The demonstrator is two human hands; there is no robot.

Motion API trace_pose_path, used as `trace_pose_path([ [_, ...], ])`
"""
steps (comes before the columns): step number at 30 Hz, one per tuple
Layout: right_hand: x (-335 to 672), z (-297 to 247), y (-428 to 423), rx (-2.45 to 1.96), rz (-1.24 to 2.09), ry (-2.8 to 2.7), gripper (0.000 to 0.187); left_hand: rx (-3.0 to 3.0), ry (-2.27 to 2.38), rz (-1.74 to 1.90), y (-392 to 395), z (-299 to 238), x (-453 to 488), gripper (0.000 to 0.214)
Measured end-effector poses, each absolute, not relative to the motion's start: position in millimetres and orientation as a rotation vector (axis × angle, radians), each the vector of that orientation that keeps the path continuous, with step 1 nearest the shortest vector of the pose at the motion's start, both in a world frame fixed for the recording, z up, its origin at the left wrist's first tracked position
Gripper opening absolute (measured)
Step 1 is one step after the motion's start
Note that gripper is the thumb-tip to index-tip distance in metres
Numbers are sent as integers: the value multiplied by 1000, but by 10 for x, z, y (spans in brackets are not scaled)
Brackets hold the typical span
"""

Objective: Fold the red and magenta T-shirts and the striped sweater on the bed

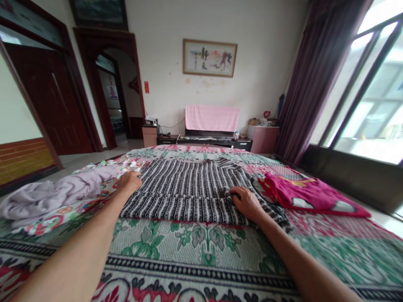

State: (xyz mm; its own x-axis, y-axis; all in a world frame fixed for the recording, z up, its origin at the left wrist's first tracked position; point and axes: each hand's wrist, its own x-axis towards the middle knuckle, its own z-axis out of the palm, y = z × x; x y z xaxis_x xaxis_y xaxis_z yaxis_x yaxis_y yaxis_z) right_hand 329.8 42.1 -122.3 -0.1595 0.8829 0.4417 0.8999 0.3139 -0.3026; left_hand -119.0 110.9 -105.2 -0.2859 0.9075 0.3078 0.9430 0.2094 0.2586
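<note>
A black-and-white striped knitted sweater [185, 184] lies spread sideways across the patterned bed cover [201, 243] in front of me. My left hand [129, 182] is closed at the sweater's left edge, its fingertips partly hidden behind the knuckles. Near the sweater's right part, my right hand [247, 202] has its fingers curled on a bunched fold of the knit. A sleeve of the same stripes trails out beneath and beyond my right wrist.
Crumpled lilac clothing [59, 193] and a white, colourfully printed cloth [50, 222] lie at the left. On the right is a folded magenta garment [315, 195]. Beyond the bed stands a low cabinet with a pink cloth [211, 117] over a screen-like object.
</note>
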Motion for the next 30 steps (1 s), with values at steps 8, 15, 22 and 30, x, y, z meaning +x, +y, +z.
trace_pose_path([
  [8, 3302, -1218, 426, -1576, -25, -2042, 28, -2082, -2101, -281, 1055, -891, -804, 44],
  [15, 3308, -1239, 442, -1579, -31, -2051, 29, -2350, -2066, -295, 961, -819, -635, 44],
  [22, 3259, -1182, 360, -1638, -30, -2044, 30, -2498, -1764, -475, 713, -906, -347, 45],
  [30, 3211, -1117, 289, -1668, -2, -2022, 29, -2598, -1670, -402, 446, -1194, -205, 53],
])
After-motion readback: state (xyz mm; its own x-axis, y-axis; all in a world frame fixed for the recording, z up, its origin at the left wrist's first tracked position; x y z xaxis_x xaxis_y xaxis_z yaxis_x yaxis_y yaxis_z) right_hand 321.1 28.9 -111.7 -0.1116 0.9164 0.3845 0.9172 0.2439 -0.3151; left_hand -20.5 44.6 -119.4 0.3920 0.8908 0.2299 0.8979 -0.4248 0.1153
